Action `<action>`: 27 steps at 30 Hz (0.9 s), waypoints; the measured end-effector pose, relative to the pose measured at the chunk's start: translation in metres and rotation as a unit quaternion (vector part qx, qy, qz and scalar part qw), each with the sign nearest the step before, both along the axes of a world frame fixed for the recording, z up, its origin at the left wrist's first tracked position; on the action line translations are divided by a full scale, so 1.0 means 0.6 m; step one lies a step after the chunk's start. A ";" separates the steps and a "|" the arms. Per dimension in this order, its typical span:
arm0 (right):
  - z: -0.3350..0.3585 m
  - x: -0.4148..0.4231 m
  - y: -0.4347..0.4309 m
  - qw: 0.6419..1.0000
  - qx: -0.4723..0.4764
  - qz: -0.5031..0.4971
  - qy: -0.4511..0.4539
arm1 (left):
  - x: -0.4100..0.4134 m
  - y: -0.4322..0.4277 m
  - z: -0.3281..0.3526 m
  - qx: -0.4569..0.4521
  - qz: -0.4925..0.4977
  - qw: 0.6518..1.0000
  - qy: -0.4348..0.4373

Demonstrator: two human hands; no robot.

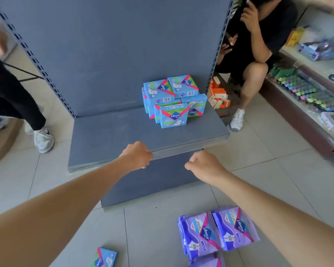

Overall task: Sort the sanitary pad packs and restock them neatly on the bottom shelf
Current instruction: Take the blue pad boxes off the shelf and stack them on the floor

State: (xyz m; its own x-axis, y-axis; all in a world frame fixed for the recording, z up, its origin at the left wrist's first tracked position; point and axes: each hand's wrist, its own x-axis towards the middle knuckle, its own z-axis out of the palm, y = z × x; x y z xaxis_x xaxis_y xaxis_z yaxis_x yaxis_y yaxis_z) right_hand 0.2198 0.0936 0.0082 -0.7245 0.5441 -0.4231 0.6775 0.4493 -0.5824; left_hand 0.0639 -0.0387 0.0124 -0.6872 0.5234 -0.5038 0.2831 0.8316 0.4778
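The left hand (136, 155) is curled into a fist against the front lip of the grey bottom shelf (112, 135); whether it grips the lip cannot be determined. The right hand (204, 164) hangs just right of it and slightly nearer the person, off the shelf, fingers curled with thumb against forefinger and nothing visible in it. The two hands are close but apart. Beyond both hands, toward the back right of the shelf, stands a cluster of blue sanitary pad packs (174, 115): at least six counted, two lying on top, one upright at the front and the rest partly hidden behind. On the floor tiles (152, 228) nearer than the right hand lie purple sanitary pad packs (199, 234): two faces side by side with further edges beneath them, and a third face cut off by the frame edge; the full count is not readable. Nearer than the left hand, one single blue pack (104, 257) lies flat on the floor. Beyond the shelf's right end sit orange packs (218, 95), number unclear. Two other persons are present: one seated (258, 45) beyond the right hand, one standing (17, 103) beyond the left.
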 end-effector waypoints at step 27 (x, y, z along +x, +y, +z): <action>-0.027 -0.260 0.214 0.998 0.014 -0.052 -0.014 | -0.247 0.146 -0.076 0.046 0.040 0.998 -0.012</action>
